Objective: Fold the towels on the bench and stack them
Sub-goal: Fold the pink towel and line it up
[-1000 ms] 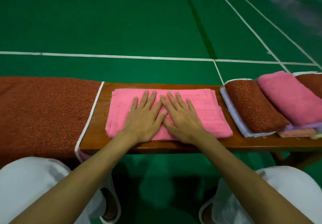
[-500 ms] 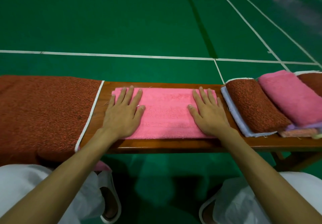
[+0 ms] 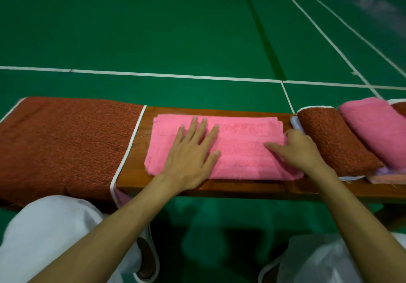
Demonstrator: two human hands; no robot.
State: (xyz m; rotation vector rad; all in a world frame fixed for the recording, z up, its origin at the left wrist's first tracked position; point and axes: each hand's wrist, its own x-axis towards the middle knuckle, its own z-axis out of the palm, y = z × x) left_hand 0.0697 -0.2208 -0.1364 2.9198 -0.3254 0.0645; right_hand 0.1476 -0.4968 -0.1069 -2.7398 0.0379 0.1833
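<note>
- Even, rather dim indoor light with saturated colours; the wooden bench (image 3: 241, 187) carries a faint sheen along its near edge.
- Beyond the bench, far to its right, pale glare washes the green floor (image 3: 373, 3).
- Under the bench the floor drops into deep shadow.
- The bench bows toward both ends, a wide-angle distortion.
- The right hand (image 3: 301, 150) at the pink towel (image 3: 241, 150) on the bench is slightly smeared.

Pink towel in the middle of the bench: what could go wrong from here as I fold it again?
1. The right hand grips only the right end of the pink towel, where the layers already sit offset; lifting could splay them further.
2. Its near edge lies close to the front of the bench; a pull toward you might drag it off.
3. The right hand is right beside the folded brown towel; a sweep could nudge it.
</note>
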